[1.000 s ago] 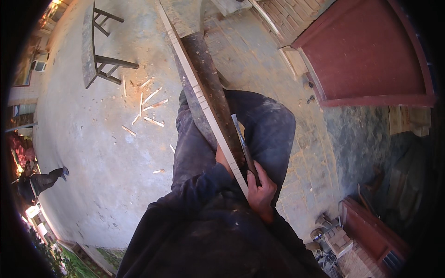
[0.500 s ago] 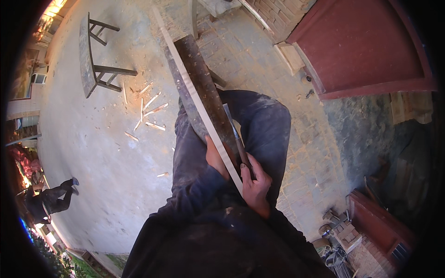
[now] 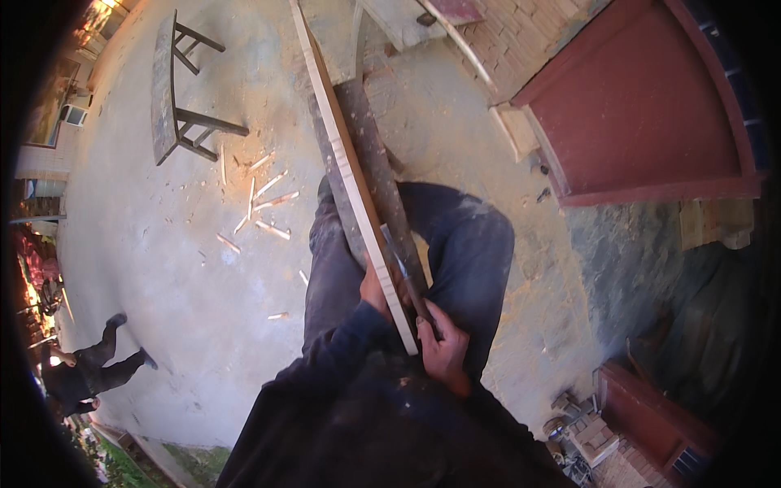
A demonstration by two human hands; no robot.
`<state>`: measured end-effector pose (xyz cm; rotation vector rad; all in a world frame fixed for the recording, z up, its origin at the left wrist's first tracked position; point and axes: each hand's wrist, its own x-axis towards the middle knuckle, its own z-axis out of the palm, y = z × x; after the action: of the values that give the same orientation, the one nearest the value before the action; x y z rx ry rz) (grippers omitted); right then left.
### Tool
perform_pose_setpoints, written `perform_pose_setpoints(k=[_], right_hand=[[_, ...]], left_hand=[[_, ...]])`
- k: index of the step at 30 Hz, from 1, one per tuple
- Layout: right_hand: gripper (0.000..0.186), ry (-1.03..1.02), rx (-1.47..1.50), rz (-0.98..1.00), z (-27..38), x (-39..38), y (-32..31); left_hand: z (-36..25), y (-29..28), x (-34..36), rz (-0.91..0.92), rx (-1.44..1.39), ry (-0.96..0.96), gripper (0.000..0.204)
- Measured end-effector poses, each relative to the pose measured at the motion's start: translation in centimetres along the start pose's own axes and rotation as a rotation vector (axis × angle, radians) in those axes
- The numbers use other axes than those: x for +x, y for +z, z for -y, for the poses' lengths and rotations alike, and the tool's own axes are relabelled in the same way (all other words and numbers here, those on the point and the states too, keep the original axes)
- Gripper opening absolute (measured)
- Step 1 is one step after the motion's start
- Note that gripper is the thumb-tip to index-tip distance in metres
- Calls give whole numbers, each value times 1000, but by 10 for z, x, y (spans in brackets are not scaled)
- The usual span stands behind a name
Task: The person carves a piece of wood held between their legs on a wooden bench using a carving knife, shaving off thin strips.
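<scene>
A long pale wooden strip (image 3: 355, 180) with cross marks along its narrow face lies lengthwise over a dark, worn wooden bench (image 3: 364, 122) between my knees. Beside the strip's near part is my left hand (image 3: 373, 287), its fingers curled around the wood and partly hidden behind it. My right hand (image 3: 445, 346) grips the dark handle of a chisel (image 3: 413, 291) just right of the strip. The chisel's metal blade points away from me, its tip close to the strip's right side; whether they touch I cannot tell.
Several wood offcuts (image 3: 264, 198) and shavings litter the concrete floor at left, near another bench (image 3: 168, 98). A person (image 3: 93, 370) is at the far left. A large red panel (image 3: 643, 106) stands at upper right, with a red box-like object (image 3: 651, 415) at lower right.
The chisel has come closer to the strip, and my right hand has moved slightly nearer to me. The strip has rolled to show more of its right side. The person at left has changed stride.
</scene>
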<state>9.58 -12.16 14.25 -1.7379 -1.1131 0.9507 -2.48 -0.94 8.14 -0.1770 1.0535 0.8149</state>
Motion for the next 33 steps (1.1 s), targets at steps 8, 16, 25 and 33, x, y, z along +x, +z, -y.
perform_pose_setpoints(k=[8, 16, 25, 33], right_hand=[[34, 117, 31, -81, 58, 154, -51], [30, -469, -733, -198, 92, 530, -69], [22, -259, -1039, 50, 121, 719, 30], [11, -784, -1813, 42, 111, 765, 73]], left_hand=[[-26, 13, 12, -27, 209, 63, 80], [-37, 12, 7, 71, 279, 88, 84], [-33, -14, 27, 73, 302, -43, 84], [-1, -40, 44, 8, 378, -66, 82]])
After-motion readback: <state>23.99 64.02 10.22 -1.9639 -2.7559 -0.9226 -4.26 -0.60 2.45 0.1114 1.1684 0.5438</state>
